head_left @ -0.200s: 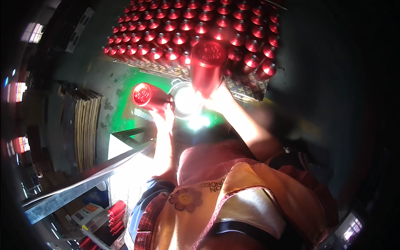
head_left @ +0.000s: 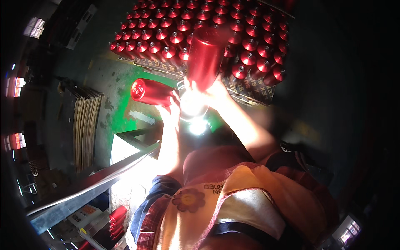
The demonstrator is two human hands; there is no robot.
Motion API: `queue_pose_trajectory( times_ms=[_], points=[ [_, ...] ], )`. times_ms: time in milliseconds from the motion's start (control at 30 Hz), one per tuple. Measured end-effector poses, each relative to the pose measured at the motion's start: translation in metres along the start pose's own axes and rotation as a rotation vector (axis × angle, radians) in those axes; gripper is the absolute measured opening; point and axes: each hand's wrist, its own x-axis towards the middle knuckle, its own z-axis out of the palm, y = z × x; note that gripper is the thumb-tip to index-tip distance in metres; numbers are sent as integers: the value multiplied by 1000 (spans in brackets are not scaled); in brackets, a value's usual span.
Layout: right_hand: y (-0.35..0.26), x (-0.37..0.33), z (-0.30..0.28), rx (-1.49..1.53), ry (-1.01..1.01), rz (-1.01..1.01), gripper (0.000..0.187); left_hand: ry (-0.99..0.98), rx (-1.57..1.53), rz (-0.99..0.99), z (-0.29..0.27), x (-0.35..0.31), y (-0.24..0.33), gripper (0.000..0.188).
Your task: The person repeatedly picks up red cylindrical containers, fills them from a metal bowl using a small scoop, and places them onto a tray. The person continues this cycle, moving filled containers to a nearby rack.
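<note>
1. The left red bottle lies almost level in the air, its base turned left; the left hand's grip is closed around its neck end.
2. The right red bottle is held base-up; the right hand's grip is closed around its lower end. The two bottles are apart.
3. A bright round light glares beneath and between the hands.
4. Just beyond, rows of red bottles stand close together on printed cardboard, whose near edge runs just past the right hand.
5. Left of the left bottle, open floor reaches to stacked flat sheets. Nearer, a metal rail slants beside the left forearm.
6. Glare washes out the fingers; both necks are hidden. The right bottle blocks some rows, and the farthest are cut off above. The far right is too dark to read.
</note>
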Motion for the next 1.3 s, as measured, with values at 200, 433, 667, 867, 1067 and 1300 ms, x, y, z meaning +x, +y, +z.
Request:
queue_pose_trajectory(
  times_ms=[200, 433, 667, 867, 1067, 1300],
  points=[
    [31, 20, 8, 38, 93, -30, 58, -112, -79, -8, 25, -4, 8, 74],
    [33, -34, -6, -39, 26, 161, 58, -76, 290, 331, -18, -80, -7, 76],
    [27, -134, -101, -126, 205, 230, 53, 301, 699, 875, -97, -337, -52, 45],
    [49, -191, -140, -223, 364, 268, 56, 476, 1257, 1219, 39, -545, -32, 44],
    [188, -161, -156, -737, 258, 251, 47, 1112, 1797, 1852, 78, -659, 127, 39],
    [451, -42, -131, -2002, -177, -243, 62, 1644, 1962, 1647, 28, -644, 272, 41]
  ],
)
